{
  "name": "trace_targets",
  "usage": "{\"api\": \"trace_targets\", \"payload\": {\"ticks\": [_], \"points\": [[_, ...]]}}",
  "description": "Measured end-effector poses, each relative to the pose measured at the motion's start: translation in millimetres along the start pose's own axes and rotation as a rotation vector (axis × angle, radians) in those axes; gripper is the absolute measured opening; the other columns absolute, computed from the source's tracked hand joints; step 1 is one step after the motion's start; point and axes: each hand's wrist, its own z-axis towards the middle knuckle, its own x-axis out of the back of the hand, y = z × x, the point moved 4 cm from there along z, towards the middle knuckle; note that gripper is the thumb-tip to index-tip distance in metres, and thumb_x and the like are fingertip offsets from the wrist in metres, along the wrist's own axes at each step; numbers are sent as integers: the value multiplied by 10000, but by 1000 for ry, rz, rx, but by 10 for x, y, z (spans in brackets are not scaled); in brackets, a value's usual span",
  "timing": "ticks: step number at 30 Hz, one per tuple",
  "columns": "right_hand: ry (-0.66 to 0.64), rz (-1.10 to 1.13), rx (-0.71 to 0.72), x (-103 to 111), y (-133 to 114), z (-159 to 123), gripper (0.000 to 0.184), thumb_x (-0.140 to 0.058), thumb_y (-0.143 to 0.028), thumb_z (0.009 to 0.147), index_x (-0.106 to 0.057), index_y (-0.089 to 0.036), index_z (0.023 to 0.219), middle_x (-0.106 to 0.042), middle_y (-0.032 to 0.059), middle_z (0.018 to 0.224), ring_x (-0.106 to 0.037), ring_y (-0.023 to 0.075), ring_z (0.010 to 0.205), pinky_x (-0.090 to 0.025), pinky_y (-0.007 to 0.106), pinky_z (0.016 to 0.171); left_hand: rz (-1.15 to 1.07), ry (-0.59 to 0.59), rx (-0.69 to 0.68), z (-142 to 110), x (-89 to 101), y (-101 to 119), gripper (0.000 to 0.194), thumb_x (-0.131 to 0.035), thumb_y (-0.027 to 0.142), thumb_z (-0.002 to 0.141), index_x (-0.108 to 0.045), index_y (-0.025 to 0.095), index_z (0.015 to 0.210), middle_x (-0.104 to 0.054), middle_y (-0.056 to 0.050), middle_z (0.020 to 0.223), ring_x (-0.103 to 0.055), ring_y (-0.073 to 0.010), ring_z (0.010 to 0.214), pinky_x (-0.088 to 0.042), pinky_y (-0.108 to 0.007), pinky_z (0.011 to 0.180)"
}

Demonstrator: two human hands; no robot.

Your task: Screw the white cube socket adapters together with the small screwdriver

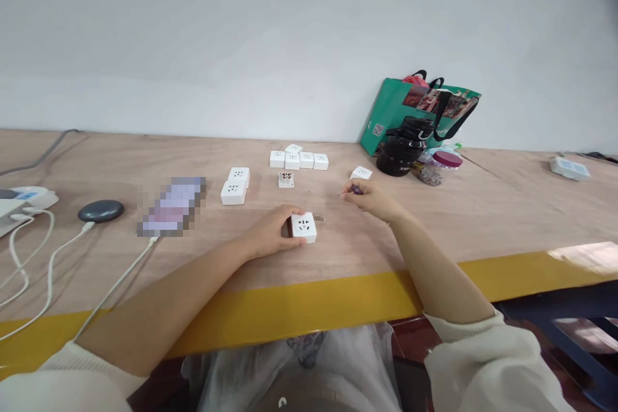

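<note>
My left hand [273,230] rests on the wooden table [434,225] with its fingers wrapped round a white socket cube [304,227], whose plug prongs stick out to the right. My right hand [369,196] is closed on a small dark tool, probably a screwdriver [355,190], its tip pointing left. Several more white socket cubes [299,158] stand in a row farther back. Two others [235,185] sit to the left. One opened socket part [286,179] lies in the middle, and another cube [361,173] lies near my right hand.
A blurred-out phone [172,205] with a white cable, a dark round puck [101,210] and a white device [24,199] lie at the left. A black jug [403,148], a green bag [415,109] and a jar [437,167] stand at the back right. The table's front edge is yellow.
</note>
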Motion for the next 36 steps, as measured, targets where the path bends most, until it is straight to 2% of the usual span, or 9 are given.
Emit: {"api": "trace_targets", "payload": {"ticks": [3, 7, 14, 19, 22, 26, 28, 31, 36], "points": [[-172, 204, 288, -321, -446, -137, 105, -512, -226, 778, -604, -184, 810, -623, -7, 780, -545, 112, 690, -421, 249, 662, -8, -5, -19, 5, -22, 13, 584, -670, 413, 720, -468, 232, 1237, -534, -53, 1264, -515, -265, 1132, -433, -388, 933], [-189, 139, 484, -526, -653, -256, 129, -493, -137, 799, -617, -174, 803, -634, 13, 817, -570, 114, 735, -434, 250, 692, -29, -12, -42, 17, -31, -1, 553, -667, 433, 725, -489, 234, 1209, -541, -54, 1244, -509, -268, 1129, -420, -393, 941], [-128, -206, 625, -568, -726, -354, 173, -479, -63, 809, -607, -165, 864, -605, 52, 893, -574, 145, 783, -438, 270, 705, -49, 0, -65, 21, -40, -9, 566, -676, 462, 717, -487, 233, 1199, -543, -60, 1253, -504, -275, 1142, -403, -402, 960], [-113, -504, 696, -680, -797, -454, 157, -459, -106, 847, -602, -151, 892, -590, 95, 979, -568, 149, 724, -406, 257, 584, -74, 9, -118, 30, -35, 12, 552, -678, 464, 723, -497, 220, 1184, -567, -64, 1208, -521, -273, 1106, -412, -400, 942], [-101, -517, 718, -712, -798, -468, 161, -460, -102, 834, -599, -154, 899, -595, 96, 998, -568, 145, 705, -398, 254, 557, -74, 2, -131, 33, -30, 25, 511, -674, 460, 728, -518, 214, 1147, -583, -63, 1164, -540, -269, 1063, -426, -396, 914], [-63, -196, 691, -598, -779, -418, 260, -452, -65, 793, -590, -175, 984, -612, 74, 966, -592, 163, 825, -454, 278, 669, -60, 5, -124, 33, -35, 8, 540, -676, 464, 725, -505, 211, 1170, -574, -66, 1176, -531, -267, 1078, -424, -396, 921], [31, 25, 634, -471, -745, -365, 225, -451, -86, 792, -590, -181, 941, -623, 47, 879, -595, 152, 804, -464, 283, 692, -43, 8, -102, 29, -36, -1, 576, -680, 446, 723, -480, 217, 1213, -549, -66, 1227, -511, -267, 1117, -411, -399, 942], [210, 408, 456, -284, -634, -277, 116, -431, -184, 836, -541, -195, 803, -609, -6, 687, -561, 111, 595, -447, 252, 571, -12, 3, -52, 13, -31, 15, 592, -676, 429, 722, -466, 220, 1235, -530, -63, 1262, -505, -269, 1134, -410, -402, 946], [414, 912, 228, -224, -504, -226, 185, -387, -336, 892, -437, -217, 760, -616, -32, 561, -497, 90, 428, -353, 210, 405, -7, -10, -46, -10, -34, 81, 562, -678, 424, 713, -490, 233, 1207, -551, -51, 1249, -519, -277, 1134, -422, -392, 932]]}}
